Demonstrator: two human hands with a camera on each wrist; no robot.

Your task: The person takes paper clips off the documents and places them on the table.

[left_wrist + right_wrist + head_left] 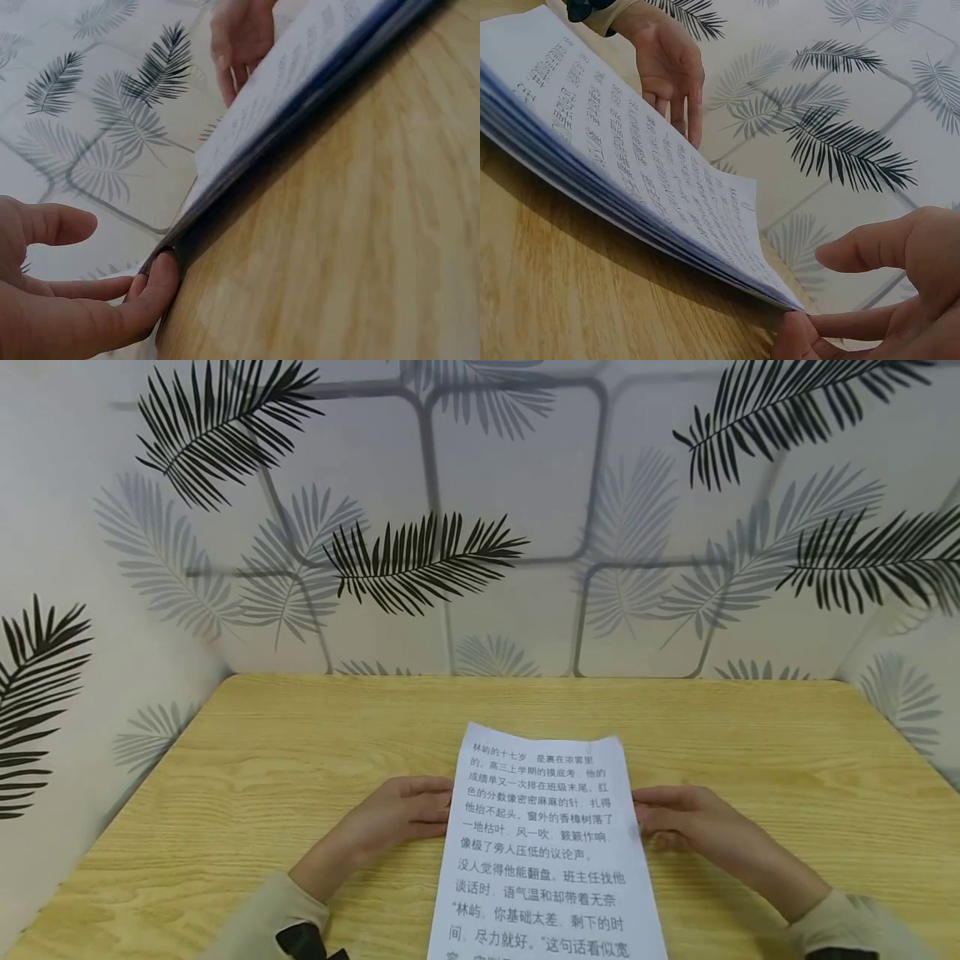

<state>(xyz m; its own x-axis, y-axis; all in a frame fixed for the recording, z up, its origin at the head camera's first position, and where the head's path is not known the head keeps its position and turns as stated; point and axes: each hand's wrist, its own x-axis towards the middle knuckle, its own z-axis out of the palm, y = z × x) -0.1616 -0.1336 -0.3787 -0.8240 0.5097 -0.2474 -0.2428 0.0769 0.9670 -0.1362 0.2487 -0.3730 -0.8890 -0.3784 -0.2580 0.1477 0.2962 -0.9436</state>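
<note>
A thick stack of printed paper (536, 852), covered in Chinese text, lies lengthwise in front of me. Its far corners curl upward. In the head view my left hand (401, 818) grips its left edge and my right hand (701, 827) its right edge. Bent fingertips (161, 277) sit at the edge in the left wrist view, with that thumb standing apart. On the other side, the right fingertips (795, 334) hold a far corner, and the right thumb is likewise off the sheets. Many layered sheets show along the stack's side (630, 217), with shadow below.
The stack is over a wooden table (300, 735) with light grain. Behind it and at both sides rise walls (510, 627) with a leaf pattern. Beige sleeves (273, 914) with dark wrist straps cover my forearms.
</note>
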